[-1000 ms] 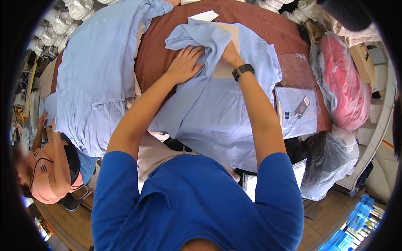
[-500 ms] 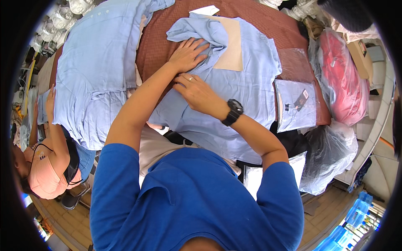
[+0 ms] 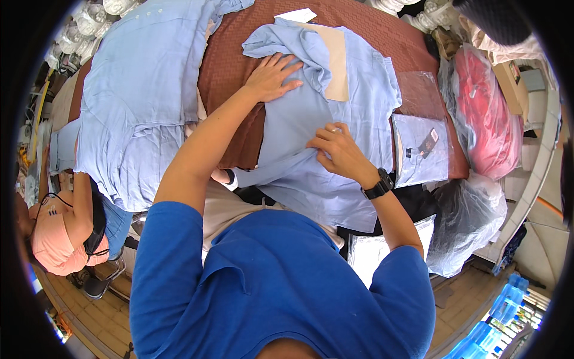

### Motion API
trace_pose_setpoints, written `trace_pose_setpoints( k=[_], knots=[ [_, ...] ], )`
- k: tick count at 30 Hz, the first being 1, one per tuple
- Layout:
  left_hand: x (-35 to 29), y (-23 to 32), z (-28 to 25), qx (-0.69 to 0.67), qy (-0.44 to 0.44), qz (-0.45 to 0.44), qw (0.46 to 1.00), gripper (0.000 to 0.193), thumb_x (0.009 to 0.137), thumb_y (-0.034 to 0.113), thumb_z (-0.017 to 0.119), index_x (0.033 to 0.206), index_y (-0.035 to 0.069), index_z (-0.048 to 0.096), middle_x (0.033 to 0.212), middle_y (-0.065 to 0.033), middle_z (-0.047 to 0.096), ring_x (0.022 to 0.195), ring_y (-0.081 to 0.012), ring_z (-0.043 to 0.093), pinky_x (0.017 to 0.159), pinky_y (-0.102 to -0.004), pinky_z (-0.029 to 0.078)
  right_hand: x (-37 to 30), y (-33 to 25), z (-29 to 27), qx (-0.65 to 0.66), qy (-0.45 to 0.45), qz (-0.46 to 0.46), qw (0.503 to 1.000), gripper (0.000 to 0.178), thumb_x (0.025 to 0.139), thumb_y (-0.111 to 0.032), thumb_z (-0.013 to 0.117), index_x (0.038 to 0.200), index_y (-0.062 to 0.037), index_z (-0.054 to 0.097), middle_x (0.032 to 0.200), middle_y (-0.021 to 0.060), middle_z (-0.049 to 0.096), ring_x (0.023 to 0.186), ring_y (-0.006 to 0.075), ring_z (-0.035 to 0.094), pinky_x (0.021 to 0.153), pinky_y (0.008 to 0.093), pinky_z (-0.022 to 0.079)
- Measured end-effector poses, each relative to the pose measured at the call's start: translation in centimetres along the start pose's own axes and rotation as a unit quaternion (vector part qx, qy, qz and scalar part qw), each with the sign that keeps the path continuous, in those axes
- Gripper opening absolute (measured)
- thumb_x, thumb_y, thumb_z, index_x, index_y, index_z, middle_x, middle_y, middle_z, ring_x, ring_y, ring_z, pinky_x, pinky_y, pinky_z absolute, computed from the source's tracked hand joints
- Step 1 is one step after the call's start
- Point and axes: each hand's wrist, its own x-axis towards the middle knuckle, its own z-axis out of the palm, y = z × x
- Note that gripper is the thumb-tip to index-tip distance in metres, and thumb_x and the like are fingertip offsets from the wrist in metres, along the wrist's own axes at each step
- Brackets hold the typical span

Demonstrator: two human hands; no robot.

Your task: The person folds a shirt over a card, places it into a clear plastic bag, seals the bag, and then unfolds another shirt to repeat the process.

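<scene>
A light blue shirt [image 3: 369,78] lies spread on a brown cloth-covered table, its near part hanging over the edge towards me. Partly folded fabric bunches at its far left, over a tan cardboard sheet [image 3: 336,69]. My left hand [image 3: 270,81] rests flat on the shirt's left side, just below that bunch, fingers spread. Over the middle of the shirt, my right hand [image 3: 342,152] pinches its left edge between thumb and fingers, with the cloth folded across towards the right. A black watch is on my right wrist.
A pile of light blue garments [image 3: 140,90] covers the table's left. At right lie a bagged folded shirt [image 3: 421,149], a clear-wrapped red bundle [image 3: 485,107] and a grey plastic bag [image 3: 466,224]. Another person [image 3: 63,233] in a peach top is at far left.
My right hand has moved right from beside my left wrist, drawing the shirt's left edge across and baring brown tablecloth. My left hand stays nearly in place.
</scene>
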Motion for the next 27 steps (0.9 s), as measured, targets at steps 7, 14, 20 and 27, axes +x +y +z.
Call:
trace_pose_setpoints(
  k=[7,14,20,27],
  knots=[
    [-0.1,0.4,-0.8,0.0,-0.003,-0.002,1.0,0.064,0.098,0.059,0.04,0.148,0.019,0.041,0.156,-0.012,0.033,0.142,-0.0413,0.028,0.118,-0.0489,0.02,-2.8,-2.4,2.3,-0.023,0.048,-0.001,0.999,0.017,0.071,-0.005,0.067,0.087,-0.008,0.06,0.091,0.0053,0.054,0.096,0.0255,0.051,0.095,0.0443,0.037],
    [0.0,0.1,-0.4,0.001,-0.004,0.002,1.0,0.065,0.098,0.061,0.039,0.148,0.02,0.041,0.157,-0.0112,0.032,0.143,-0.0412,0.026,0.118,-0.0489,0.019,-5.2,-5.5,4.0,-0.014,-0.001,0.057,0.998,0.013,0.072,-0.003,0.067,0.083,-0.0095,0.067,0.098,0.0057,0.053,0.104,0.0285,0.047,0.093,0.0442,0.037],
    [-0.1,0.2,-0.7,0.007,-0.001,-0.003,1.0,0.065,0.097,0.061,0.04,0.148,0.02,0.041,0.157,-0.0115,0.031,0.143,-0.0407,0.027,0.118,-0.0487,0.02,-8.1,-9.6,3.2,0.084,0.104,0.244,0.961,0.011,0.077,-0.001,0.063,0.085,-0.0048,0.069,0.096,0.0083,0.055,0.097,0.0284,0.051,0.088,0.0415,0.041],
    [-0.1,0.1,-0.5,0.007,0.004,0.0,1.0,0.065,0.097,0.061,0.041,0.148,0.021,0.041,0.157,-0.0112,0.032,0.142,-0.04,0.028,0.117,-0.0487,0.021,-10.5,-11.8,6.4,0.464,0.166,0.45,0.745,0.008,0.085,-0.006,0.065,0.091,-0.0056,0.069,0.073,0.0052,0.059,0.066,0.0131,0.053,0.064,0.0284,0.042]
  ],
)
